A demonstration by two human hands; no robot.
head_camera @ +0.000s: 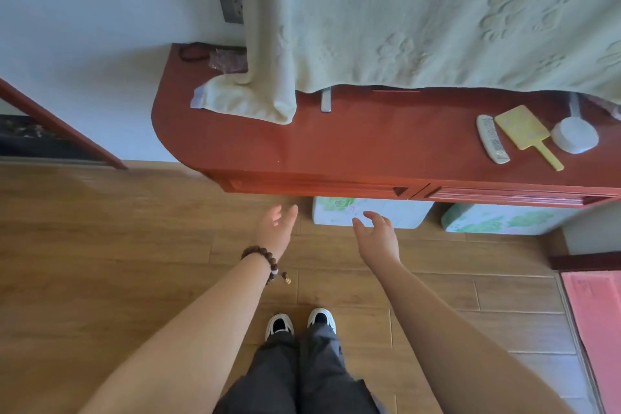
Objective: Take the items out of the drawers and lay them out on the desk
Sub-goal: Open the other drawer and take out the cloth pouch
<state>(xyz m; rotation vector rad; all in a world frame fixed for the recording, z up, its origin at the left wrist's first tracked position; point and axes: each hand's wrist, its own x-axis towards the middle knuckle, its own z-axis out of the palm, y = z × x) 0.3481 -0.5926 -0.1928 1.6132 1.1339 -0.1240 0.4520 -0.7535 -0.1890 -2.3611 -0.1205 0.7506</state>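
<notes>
A red-brown desk (353,144) stands against the wall, with two closed drawers along its front: a left drawer (316,186) and a right drawer (510,195). On the desk's right end lie a white comb (492,139), a yellow hand mirror (524,131) and a white round container (575,137). My left hand (277,228), with a bead bracelet on its wrist, hovers open just below the left drawer's front. My right hand (378,233) is beside it, fingers spread, holding nothing.
A pale green towel-like cloth (437,10) hangs over the back of the desk, its folded corner (248,97) resting on the top. Two patterned cushions (369,217) (497,220) sit under the desk. A wall socket (231,5), wooden floor and a red mat (598,319) at right.
</notes>
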